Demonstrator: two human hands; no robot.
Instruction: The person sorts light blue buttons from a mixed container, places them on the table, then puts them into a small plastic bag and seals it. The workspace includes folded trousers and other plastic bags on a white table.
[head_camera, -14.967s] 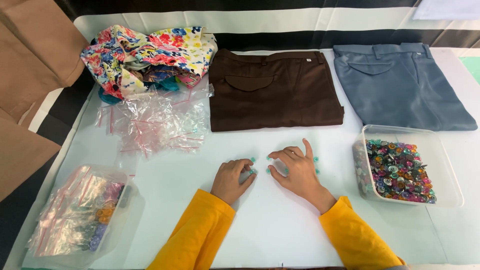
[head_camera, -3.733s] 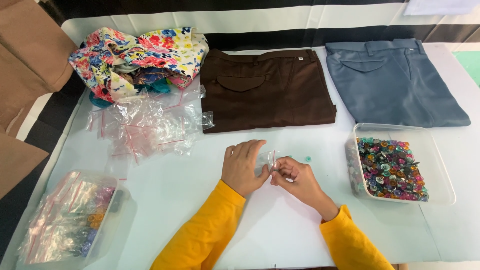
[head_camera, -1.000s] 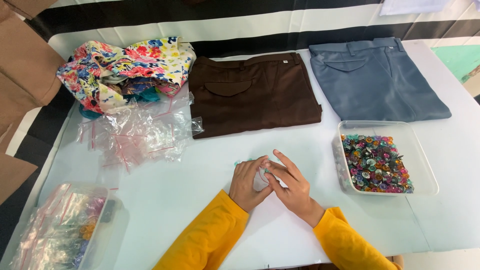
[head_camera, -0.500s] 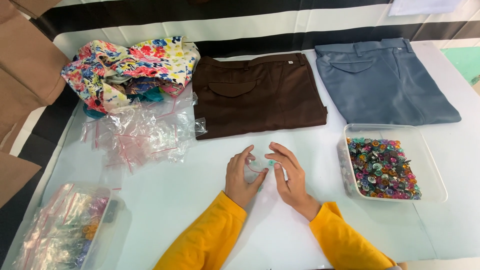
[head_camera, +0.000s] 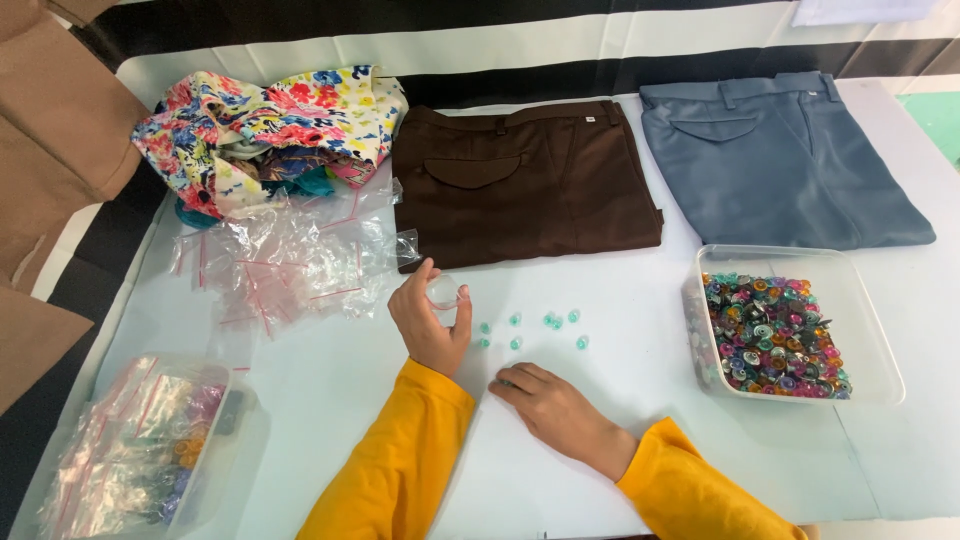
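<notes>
Your left hand (head_camera: 430, 322) is pinched on a small clear bag (head_camera: 443, 292), raised just below the brown trousers (head_camera: 525, 185). Your right hand (head_camera: 555, 405) lies flat and loose on the white surface (head_camera: 640, 400), holding nothing. A few teal beads (head_camera: 530, 328) lie scattered below the brown trousers, between your hands.

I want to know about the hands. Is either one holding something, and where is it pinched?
The left hand pinches a small clear plastic bag by its edges, between thumb and fingers. The right hand rests flat on the table, holding nothing.
</notes>
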